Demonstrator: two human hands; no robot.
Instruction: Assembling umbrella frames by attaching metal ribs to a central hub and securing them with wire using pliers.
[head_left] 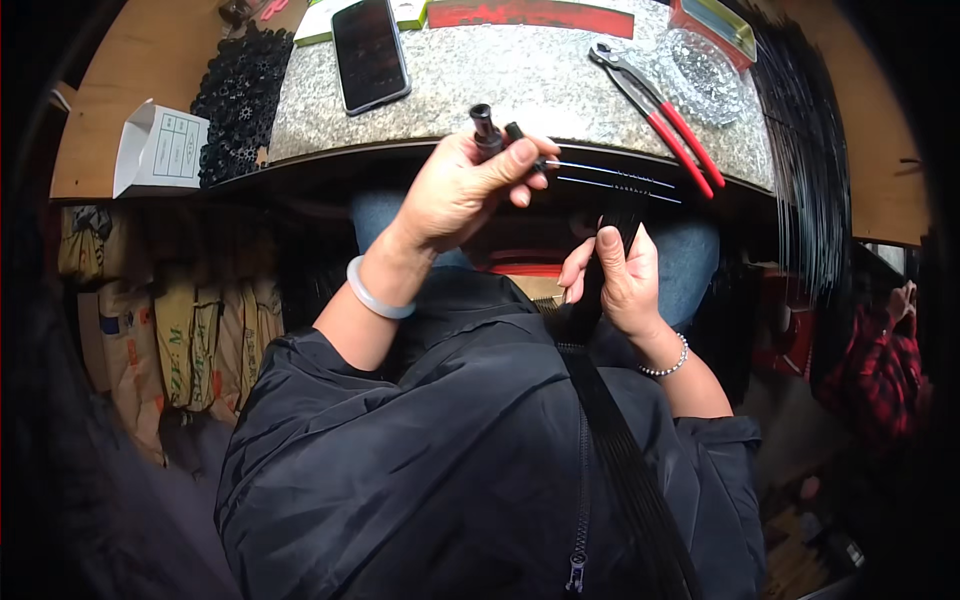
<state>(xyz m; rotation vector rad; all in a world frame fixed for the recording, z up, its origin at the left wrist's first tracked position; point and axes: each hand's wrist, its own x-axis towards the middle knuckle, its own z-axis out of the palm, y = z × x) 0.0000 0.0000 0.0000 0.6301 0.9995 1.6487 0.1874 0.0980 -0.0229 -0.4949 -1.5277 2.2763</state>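
Speckled worktop (530,75): red-handled pliers (678,150) lie on it, presumably for easy reach. At its near edge, left hand (450,195) grasps black tubular pieces (485,125); right hand (630,285) grips black strands (622,450), apparently to keep them bunched. Strands look long, slim, nearly parallel, running down the jacket (440,440), wearer's side of the worktop.

A head-worn fisheye camera is looking steeply down from above and behind the left hand (462,190) and right hand (627,280) — sitting near, facing the worktop (510,75) beyond them.
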